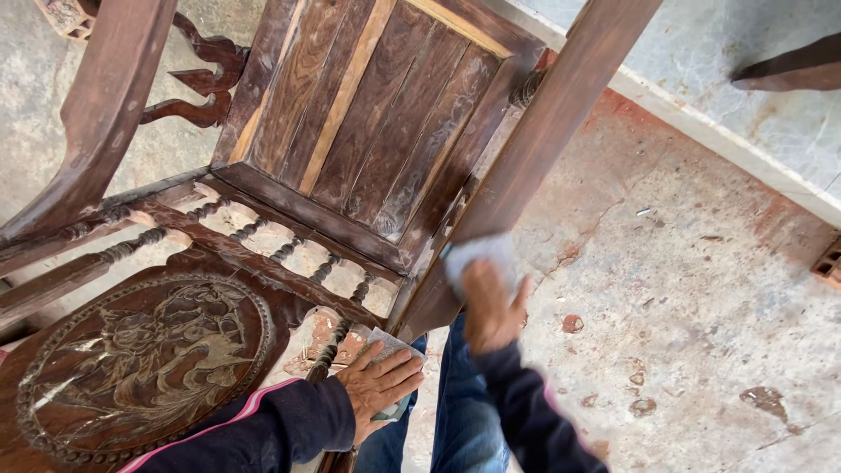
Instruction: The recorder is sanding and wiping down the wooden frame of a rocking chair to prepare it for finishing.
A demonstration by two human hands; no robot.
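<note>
1. Dark wooden chair [377, 131] fills the upper left of the head view, seen from above; slatted seat panel, worn and streaked pale
2. Carved round medallion [144, 350] on the chair back, lower left, below a row of twisted spindles [289, 250]
3. Right hand [491, 307] blurred, fingers curled over a pale grey sanding pad [477, 258], pressing it against the chair's right armrest [543, 131], at the lower end of that long sloping rail
4. Left hand [378, 385] lies flat, fingers spread and loosely extended, on a second grey sanding sheet [385, 343] at the corner of the chair frame beside a twisted post; palm down on it, not clenched
5. Both arms in dark sleeves [280, 429] with a pink stripe; blue jeans [460, 412] visible between the hands
6. Concrete floor [701, 307] to the right, cracked, with reddish stains; a pale raised kerb [745, 158] runs diagonally across the upper right
</note>
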